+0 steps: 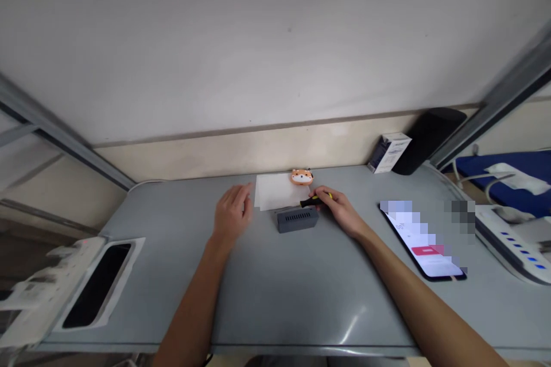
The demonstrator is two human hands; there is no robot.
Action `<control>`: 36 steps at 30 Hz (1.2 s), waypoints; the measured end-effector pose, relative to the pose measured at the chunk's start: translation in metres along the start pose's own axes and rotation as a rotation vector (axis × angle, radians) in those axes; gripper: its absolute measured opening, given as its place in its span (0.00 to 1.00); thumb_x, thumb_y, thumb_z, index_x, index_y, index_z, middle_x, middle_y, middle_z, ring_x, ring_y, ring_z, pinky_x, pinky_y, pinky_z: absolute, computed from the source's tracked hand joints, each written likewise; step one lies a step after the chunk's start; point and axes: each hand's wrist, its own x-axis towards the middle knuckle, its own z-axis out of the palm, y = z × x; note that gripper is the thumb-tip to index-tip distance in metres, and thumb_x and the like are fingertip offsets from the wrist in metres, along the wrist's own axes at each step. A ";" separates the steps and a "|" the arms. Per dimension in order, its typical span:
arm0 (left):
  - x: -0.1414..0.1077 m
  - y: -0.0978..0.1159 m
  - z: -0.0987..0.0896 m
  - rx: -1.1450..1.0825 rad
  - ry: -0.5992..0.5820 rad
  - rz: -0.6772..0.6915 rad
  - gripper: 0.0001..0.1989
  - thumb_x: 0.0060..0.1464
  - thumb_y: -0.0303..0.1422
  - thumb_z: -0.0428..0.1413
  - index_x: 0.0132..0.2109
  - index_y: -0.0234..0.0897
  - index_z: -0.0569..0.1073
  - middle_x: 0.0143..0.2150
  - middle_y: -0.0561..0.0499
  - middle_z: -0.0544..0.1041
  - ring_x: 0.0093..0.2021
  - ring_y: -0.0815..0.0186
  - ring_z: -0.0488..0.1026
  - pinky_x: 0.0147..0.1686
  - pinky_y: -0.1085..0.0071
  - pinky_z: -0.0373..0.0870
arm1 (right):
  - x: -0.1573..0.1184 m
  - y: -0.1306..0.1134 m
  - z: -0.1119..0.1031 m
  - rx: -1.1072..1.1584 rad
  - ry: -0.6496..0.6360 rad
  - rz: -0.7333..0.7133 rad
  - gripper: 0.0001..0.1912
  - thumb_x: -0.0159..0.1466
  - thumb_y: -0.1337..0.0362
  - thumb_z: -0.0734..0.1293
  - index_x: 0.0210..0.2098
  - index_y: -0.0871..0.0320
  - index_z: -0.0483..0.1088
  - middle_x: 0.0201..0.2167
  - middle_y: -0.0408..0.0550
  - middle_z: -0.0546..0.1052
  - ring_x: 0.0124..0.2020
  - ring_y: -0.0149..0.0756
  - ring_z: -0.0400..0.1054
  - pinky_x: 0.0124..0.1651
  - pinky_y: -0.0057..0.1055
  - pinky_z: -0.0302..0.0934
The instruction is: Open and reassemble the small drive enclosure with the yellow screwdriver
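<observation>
My right hand [338,206] grips a screwdriver [309,202] by its black and yellow handle, the shaft pointing left. Just below the shaft, a dark grey slotted box [298,220] stands on the grey table, its row of vents facing up. My left hand [233,209] rests on the table left of the box, fingers extended and holding nothing. Between the hands lie white sheets of paper [278,190]. On their far right corner sits an orange and white animal-faced case [302,176]. The screwdriver's tip is too small to make out.
To the right lies a lit phone [424,246], beside a white power strip [512,241]. A small white box [390,152] and a black cylinder [428,137] stand at the back right. Another phone-like dark slab [98,285] lies left, near a second power strip [47,292].
</observation>
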 end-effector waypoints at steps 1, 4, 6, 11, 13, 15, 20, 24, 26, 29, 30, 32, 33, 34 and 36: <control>0.000 0.003 0.000 -0.020 -0.015 -0.009 0.18 0.62 0.19 0.49 0.52 0.40 0.75 0.37 0.49 0.81 0.36 0.62 0.78 0.39 0.68 0.75 | 0.000 0.001 0.000 0.007 0.014 0.010 0.28 0.61 0.35 0.68 0.35 0.54 0.78 0.32 0.45 0.78 0.32 0.37 0.66 0.38 0.34 0.59; 0.000 0.015 0.001 -0.122 -0.056 -0.040 0.16 0.64 0.20 0.49 0.51 0.40 0.75 0.38 0.49 0.80 0.37 0.64 0.78 0.40 0.68 0.76 | 0.000 0.004 -0.001 0.065 0.084 0.023 0.26 0.62 0.36 0.68 0.34 0.54 0.77 0.31 0.45 0.77 0.29 0.36 0.63 0.34 0.33 0.57; 0.000 0.025 0.003 -0.200 -0.066 -0.045 0.14 0.66 0.21 0.48 0.50 0.40 0.74 0.39 0.49 0.80 0.39 0.64 0.78 0.41 0.69 0.76 | 0.001 0.006 -0.001 0.136 0.140 0.008 0.25 0.62 0.37 0.68 0.34 0.53 0.76 0.31 0.45 0.77 0.28 0.35 0.63 0.32 0.33 0.56; 0.000 0.049 0.006 -0.351 -0.121 -0.062 0.12 0.69 0.26 0.49 0.53 0.40 0.74 0.44 0.46 0.80 0.45 0.62 0.79 0.46 0.66 0.76 | 0.004 0.000 -0.009 0.273 0.308 -0.074 0.19 0.60 0.43 0.72 0.29 0.53 0.74 0.27 0.43 0.74 0.26 0.34 0.63 0.30 0.33 0.58; -0.001 0.057 0.008 -0.386 -0.229 -0.051 0.12 0.69 0.30 0.51 0.56 0.40 0.73 0.48 0.44 0.81 0.48 0.60 0.79 0.49 0.63 0.76 | 0.005 -0.004 -0.017 0.376 0.383 -0.109 0.17 0.58 0.47 0.73 0.27 0.53 0.73 0.27 0.43 0.73 0.25 0.33 0.64 0.28 0.32 0.58; -0.003 0.064 0.010 -0.401 -0.340 -0.026 0.13 0.70 0.32 0.51 0.58 0.40 0.73 0.50 0.44 0.81 0.49 0.58 0.79 0.50 0.61 0.75 | 0.005 -0.008 -0.027 0.463 0.439 -0.147 0.15 0.57 0.50 0.73 0.26 0.53 0.71 0.27 0.43 0.73 0.24 0.32 0.64 0.26 0.32 0.58; -0.005 0.068 0.012 -0.402 -0.426 -0.025 0.16 0.70 0.27 0.47 0.58 0.41 0.74 0.51 0.44 0.81 0.49 0.58 0.78 0.51 0.60 0.74 | 0.002 -0.012 -0.041 0.457 0.446 -0.220 0.16 0.58 0.51 0.70 0.23 0.52 0.65 0.22 0.43 0.69 0.21 0.33 0.60 0.23 0.33 0.55; -0.003 0.064 0.010 -0.376 -0.397 -0.011 0.16 0.68 0.25 0.47 0.56 0.40 0.74 0.49 0.45 0.81 0.47 0.59 0.78 0.49 0.60 0.73 | 0.001 -0.014 -0.037 0.468 0.462 -0.172 0.15 0.56 0.52 0.71 0.21 0.53 0.67 0.20 0.44 0.68 0.20 0.32 0.58 0.21 0.33 0.52; -0.002 0.064 0.010 -0.360 -0.369 0.007 0.16 0.67 0.24 0.48 0.55 0.39 0.74 0.47 0.45 0.81 0.46 0.59 0.78 0.48 0.61 0.73 | 0.001 -0.013 -0.035 0.491 0.470 -0.150 0.14 0.55 0.53 0.71 0.21 0.53 0.68 0.20 0.44 0.69 0.20 0.32 0.58 0.22 0.32 0.52; -0.003 0.066 0.012 -0.311 -0.340 0.033 0.15 0.66 0.26 0.49 0.55 0.40 0.74 0.46 0.45 0.81 0.46 0.59 0.78 0.47 0.61 0.73 | 0.003 -0.011 -0.035 0.498 0.474 -0.143 0.14 0.55 0.54 0.71 0.21 0.54 0.68 0.20 0.43 0.68 0.20 0.31 0.58 0.22 0.32 0.52; -0.003 0.067 0.013 -0.287 -0.332 0.038 0.14 0.67 0.27 0.49 0.55 0.40 0.74 0.47 0.44 0.81 0.46 0.58 0.79 0.47 0.61 0.73 | 0.003 -0.011 -0.035 0.487 0.468 -0.148 0.14 0.55 0.53 0.71 0.21 0.54 0.68 0.21 0.43 0.68 0.20 0.32 0.58 0.22 0.32 0.52; -0.005 0.069 0.015 -0.243 -0.312 0.044 0.13 0.67 0.29 0.50 0.55 0.39 0.74 0.47 0.44 0.81 0.46 0.57 0.79 0.47 0.60 0.73 | 0.003 -0.009 -0.034 0.458 0.445 -0.156 0.15 0.56 0.52 0.71 0.22 0.54 0.67 0.21 0.44 0.68 0.20 0.32 0.58 0.22 0.33 0.52; -0.005 0.070 0.016 -0.226 -0.305 0.045 0.13 0.67 0.29 0.50 0.55 0.39 0.74 0.47 0.44 0.81 0.46 0.57 0.79 0.46 0.60 0.73 | 0.003 -0.009 -0.034 0.449 0.435 -0.153 0.16 0.56 0.51 0.71 0.22 0.54 0.68 0.21 0.44 0.69 0.20 0.32 0.59 0.22 0.33 0.53; -0.006 0.070 0.017 -0.213 -0.299 0.045 0.13 0.67 0.29 0.50 0.55 0.40 0.74 0.47 0.44 0.81 0.46 0.57 0.79 0.46 0.60 0.73 | 0.003 -0.009 -0.034 0.446 0.430 -0.146 0.16 0.56 0.51 0.71 0.22 0.54 0.68 0.21 0.44 0.69 0.21 0.32 0.59 0.21 0.33 0.53; -0.006 0.072 0.019 -0.195 -0.290 0.051 0.14 0.67 0.29 0.51 0.56 0.40 0.74 0.47 0.44 0.81 0.46 0.57 0.79 0.47 0.60 0.73 | 0.003 -0.009 -0.033 0.455 0.433 -0.133 0.15 0.56 0.51 0.71 0.21 0.54 0.68 0.21 0.44 0.69 0.20 0.32 0.59 0.21 0.33 0.53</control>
